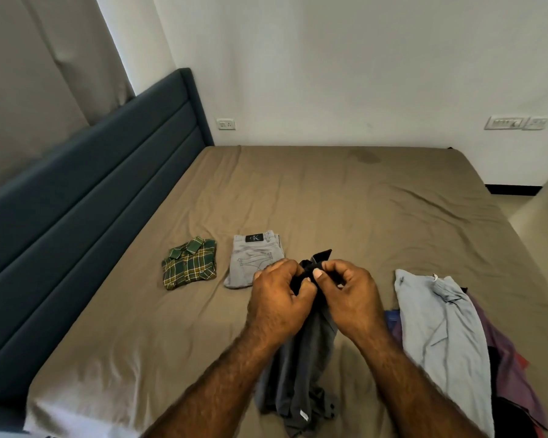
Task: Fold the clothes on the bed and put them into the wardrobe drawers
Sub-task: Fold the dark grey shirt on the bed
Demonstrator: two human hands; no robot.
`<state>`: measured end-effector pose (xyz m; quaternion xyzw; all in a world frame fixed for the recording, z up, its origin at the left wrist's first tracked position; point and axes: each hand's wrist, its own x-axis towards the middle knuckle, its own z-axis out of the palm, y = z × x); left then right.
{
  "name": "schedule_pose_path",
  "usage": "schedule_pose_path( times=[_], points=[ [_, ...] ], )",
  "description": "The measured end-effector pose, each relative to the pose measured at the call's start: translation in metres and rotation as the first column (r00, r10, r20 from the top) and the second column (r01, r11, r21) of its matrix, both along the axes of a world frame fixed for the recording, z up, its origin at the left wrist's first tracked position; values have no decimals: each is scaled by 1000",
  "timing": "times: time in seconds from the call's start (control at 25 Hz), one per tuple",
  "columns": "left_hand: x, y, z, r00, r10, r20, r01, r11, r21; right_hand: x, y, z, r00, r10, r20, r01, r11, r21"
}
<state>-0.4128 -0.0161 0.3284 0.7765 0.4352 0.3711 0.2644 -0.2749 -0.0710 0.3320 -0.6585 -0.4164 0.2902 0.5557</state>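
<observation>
Two hands up over the bed (345, 191), both gripping the top end of one dark grey garment (298, 374). Left hand (280, 298) has fingers curled around the bunched fabric; right hand (345, 292) pinches it with thumb and fingers. The garment's lower part hangs down and rumples on the sheet near the bed's front edge.

Two folded items lie side by side beyond the hands: one green plaid shirt (189, 263) on the left, one pair of grey jeans (253, 257) just right of it, apart from each other.

One unfolded pile at the right edge: a light blue garment (440, 336) on top, purple-red garments (503, 358) beneath; exact count in the pile unclear.

One dark blue headboard (86, 191) at left. Two wall switch plates (516, 123) and one socket (225, 124).
</observation>
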Motion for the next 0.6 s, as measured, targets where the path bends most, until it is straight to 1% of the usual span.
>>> schedule_pose_path(
  times=[0.08, 0.16, 0.28, 0.36, 0.4, 0.44, 0.52, 0.56, 0.6],
  points=[
    [-3, 6, -1, 999, 12, 34, -12, 1000, -12, -7, 1, -1, 1000, -1, 11, 1, 1000, 21],
    [-12, 17, 1, 998, 9, 66, -9, 1000, -12, -17, 8, 0, 999, -44, 31, 43, 999, 31],
    [-31, 36, 4, 995, -65, 76, 66, 998, -11, -41, 20, 2, 989, -132, 60, 126, 988, 94],
    [-47, 45, 4, 988, -113, 108, 116, 993, -23, -57, 24, 1, 984, -132, 122, 118, 986, 119],
    [-53, 48, 4, 983, -133, 126, 137, 990, -24, -56, 24, -1, 993, -74, 97, 63, 991, 119],
    [-63, 53, 4, 975, -169, 143, 174, 985, -20, -60, 24, 1, 1000, 4, 6, -5, 994, 111],
    [-81, 63, 6, 954, -271, 130, 272, 962, 8, -65, 24, 9, 964, 137, -229, -118, 989, 94],
    [-85, 66, 8, 943, -314, 108, 315, 949, 16, -64, 23, 12, 942, 169, -289, -150, 985, 89],
    [-89, 70, 11, 935, -345, 85, 344, 939, 29, -64, 25, 15, 937, 180, -298, -166, 984, 73]
  ],
)
